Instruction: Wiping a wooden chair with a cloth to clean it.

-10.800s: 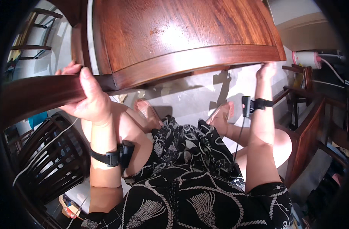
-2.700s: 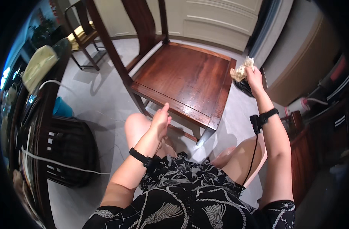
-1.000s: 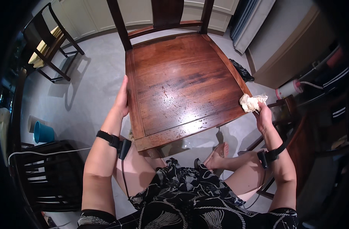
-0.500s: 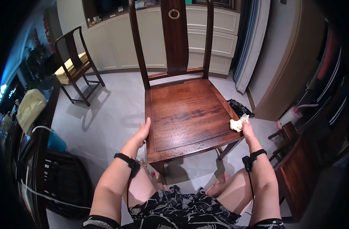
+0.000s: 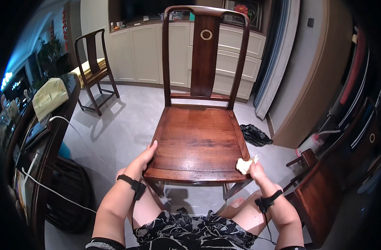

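Note:
A dark reddish-brown wooden chair (image 5: 194,137) stands upright in front of me, its seat facing up and its tall back on the far side. Light glints on the seat's front part, where small dark marks show. My left hand (image 5: 147,155) grips the left edge of the seat near the front; some of its fingers are hidden beside and below the edge. At the front right corner, my right hand (image 5: 256,171) is closed on a crumpled cream-white cloth or tissue (image 5: 243,166), which lies against the seat's edge.
A black plastic bag (image 5: 256,135) lies on the floor right of the chair. Another wooden chair (image 5: 324,189) stands close on my right, and one with yellow cushions (image 5: 90,68) at the far left. A dark table (image 5: 59,121) with cables is on my left. Pale cabinets (image 5: 144,54) line the back.
The chair has turned slightly and now faces me more squarely, both hands staying at its seat edges. My view has tilted up, so the top of the chair's back shows.

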Available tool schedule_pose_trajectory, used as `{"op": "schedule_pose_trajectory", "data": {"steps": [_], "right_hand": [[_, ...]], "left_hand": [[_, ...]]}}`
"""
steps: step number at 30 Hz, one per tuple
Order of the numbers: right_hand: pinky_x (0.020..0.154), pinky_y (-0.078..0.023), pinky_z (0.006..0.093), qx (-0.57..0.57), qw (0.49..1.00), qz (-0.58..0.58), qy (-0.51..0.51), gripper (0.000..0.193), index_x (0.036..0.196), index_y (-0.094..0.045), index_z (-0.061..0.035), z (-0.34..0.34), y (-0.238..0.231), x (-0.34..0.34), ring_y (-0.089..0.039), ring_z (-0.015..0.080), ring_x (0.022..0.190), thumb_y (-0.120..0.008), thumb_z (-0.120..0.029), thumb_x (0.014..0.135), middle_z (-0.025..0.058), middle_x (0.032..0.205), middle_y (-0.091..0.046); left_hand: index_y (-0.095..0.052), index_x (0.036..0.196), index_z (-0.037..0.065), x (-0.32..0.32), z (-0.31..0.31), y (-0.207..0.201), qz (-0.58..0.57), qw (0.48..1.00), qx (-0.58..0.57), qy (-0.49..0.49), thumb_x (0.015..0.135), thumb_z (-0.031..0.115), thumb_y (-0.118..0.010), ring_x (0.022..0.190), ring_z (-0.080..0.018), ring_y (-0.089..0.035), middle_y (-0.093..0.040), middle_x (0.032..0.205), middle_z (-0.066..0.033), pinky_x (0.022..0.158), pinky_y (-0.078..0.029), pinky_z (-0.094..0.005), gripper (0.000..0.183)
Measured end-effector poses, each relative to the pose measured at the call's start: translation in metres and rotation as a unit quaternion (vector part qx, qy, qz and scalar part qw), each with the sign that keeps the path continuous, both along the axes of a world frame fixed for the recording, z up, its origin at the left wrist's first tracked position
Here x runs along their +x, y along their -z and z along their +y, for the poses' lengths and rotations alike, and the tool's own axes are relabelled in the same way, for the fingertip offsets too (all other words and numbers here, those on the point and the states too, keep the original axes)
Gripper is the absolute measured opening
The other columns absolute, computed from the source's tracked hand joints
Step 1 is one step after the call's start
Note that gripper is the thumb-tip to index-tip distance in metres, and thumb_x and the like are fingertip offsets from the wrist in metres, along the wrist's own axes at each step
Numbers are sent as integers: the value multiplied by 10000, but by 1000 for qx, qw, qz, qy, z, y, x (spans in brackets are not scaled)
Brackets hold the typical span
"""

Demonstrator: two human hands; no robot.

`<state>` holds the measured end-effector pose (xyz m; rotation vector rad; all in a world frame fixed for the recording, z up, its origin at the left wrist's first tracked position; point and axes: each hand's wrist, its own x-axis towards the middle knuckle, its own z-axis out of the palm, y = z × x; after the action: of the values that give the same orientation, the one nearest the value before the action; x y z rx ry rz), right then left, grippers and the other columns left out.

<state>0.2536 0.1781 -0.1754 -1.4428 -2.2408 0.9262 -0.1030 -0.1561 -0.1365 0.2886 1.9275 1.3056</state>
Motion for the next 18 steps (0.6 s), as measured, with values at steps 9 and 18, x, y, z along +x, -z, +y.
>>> {"op": "schedule_pose_trajectory", "data": {"steps": [9,18], "right_hand": [[958,-424,440,-25,999,3,-34,392,1166,-540,44,-12,42,79,-565,415,1091,-411,-209,895,284,1113,-611],[647,-506,288,-58,983,140,-100,275,1156,-581,-37,5,-135,32,-615,144,794,-522,-155,914,56,943,-647]], "left_hand": [[134,1490,38,16,-3,0,-27,998,-4,65,840,727,-460,1449,-297,-128,-83,1569,-207,1136,-221,-419,1118],[105,1486,6,-2,4,2,33,984,-101,142,826,690,-525,1404,-356,-259,-155,1532,-274,1109,-288,-418,1140]]}}
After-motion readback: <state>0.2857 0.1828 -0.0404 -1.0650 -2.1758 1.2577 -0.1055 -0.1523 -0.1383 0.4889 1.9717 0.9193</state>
